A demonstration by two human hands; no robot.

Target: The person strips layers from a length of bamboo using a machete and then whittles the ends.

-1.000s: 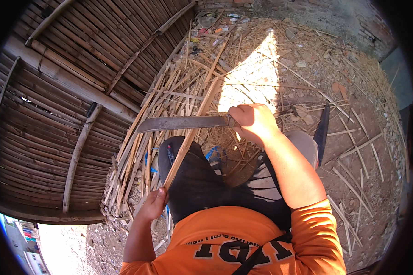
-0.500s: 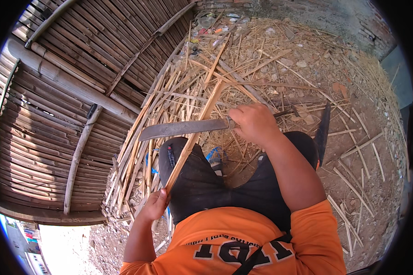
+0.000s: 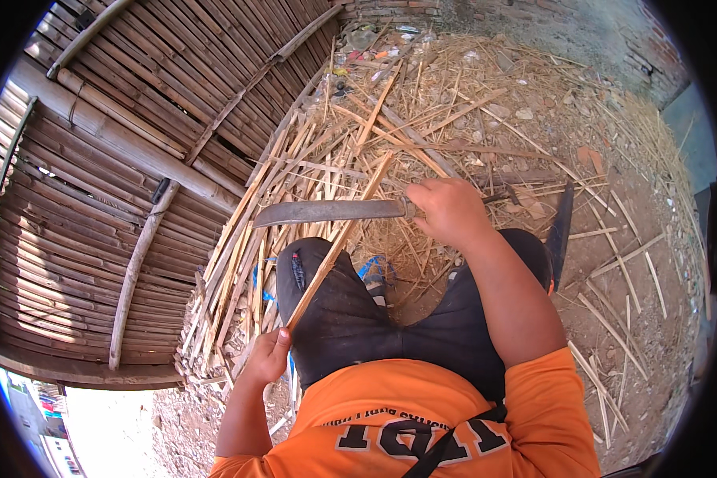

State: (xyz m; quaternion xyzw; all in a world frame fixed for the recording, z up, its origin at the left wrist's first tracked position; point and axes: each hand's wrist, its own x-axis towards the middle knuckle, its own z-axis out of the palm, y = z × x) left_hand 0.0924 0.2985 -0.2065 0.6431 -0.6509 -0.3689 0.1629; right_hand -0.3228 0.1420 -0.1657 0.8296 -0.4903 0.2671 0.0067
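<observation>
My right hand (image 3: pixel 452 210) is closed round the handle of a machete (image 3: pixel 331 211), whose long, dark, slightly curved blade points left. The blade lies across a split bamboo strip (image 3: pixel 320 279) in front of my knees; whether they touch I cannot tell. My left hand (image 3: pixel 269 355) grips the strip's lower end beside my left thigh. From there the strip slants up and away to the right, over my left knee. Part of my left hand's fingers is hidden behind the strip.
A slatted bamboo wall (image 3: pixel 80 207) rises on the left. Many cut bamboo strips (image 3: pixel 235 279) lie beside it and across the ground ahead. A second dark blade-like tool (image 3: pixel 562 235) stands by my right knee. A masonry wall (image 3: pixel 550 36) closes the far side.
The machete blade has shifted slightly right and levelled out, its tip rising a little. The bamboo strip's far end has come slightly lower, while my left hand stays nearly in place.
</observation>
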